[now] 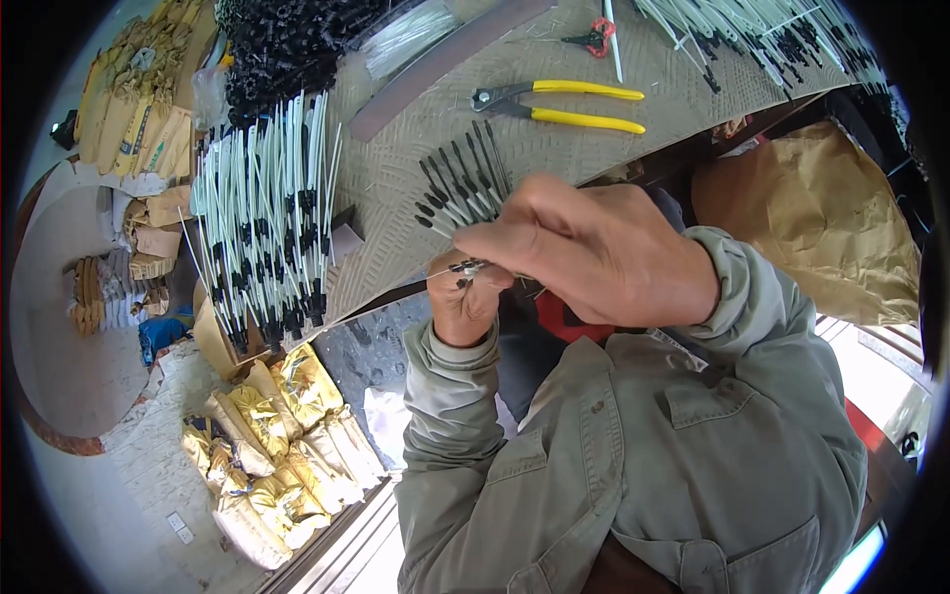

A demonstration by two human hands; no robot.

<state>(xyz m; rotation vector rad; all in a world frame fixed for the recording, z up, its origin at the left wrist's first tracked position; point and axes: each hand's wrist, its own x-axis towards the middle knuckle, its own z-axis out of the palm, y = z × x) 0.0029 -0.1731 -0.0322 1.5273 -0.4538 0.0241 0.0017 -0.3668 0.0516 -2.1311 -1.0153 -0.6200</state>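
Observation:
Close in front of my chest, my two hands meet around a fanned bundle of thin white rods with black tips (465, 203). My right hand (604, 252) is closed over the bundle, its thumb across the near side, hiding the lower ends. Below it my left hand (463, 305) is closed too, its fingers partly covered by the right. Between the thumbs shows a small black-and-pale piece (467, 268), with a thin strand sticking out leftward. Beyond the hands, pincers with yellow handles (584, 107) lie on the table (396, 188).
Left on the table are many white rods with black fittings (262, 218), beside a heap of black parts (282, 59). Clear strands (408, 40), a curved brown strip (435, 69) and red-handled scissors (598, 38) lie at the back. Gold-wrapped packages (282, 455) stand lower left; a brown paper sack (811, 218) stands right.

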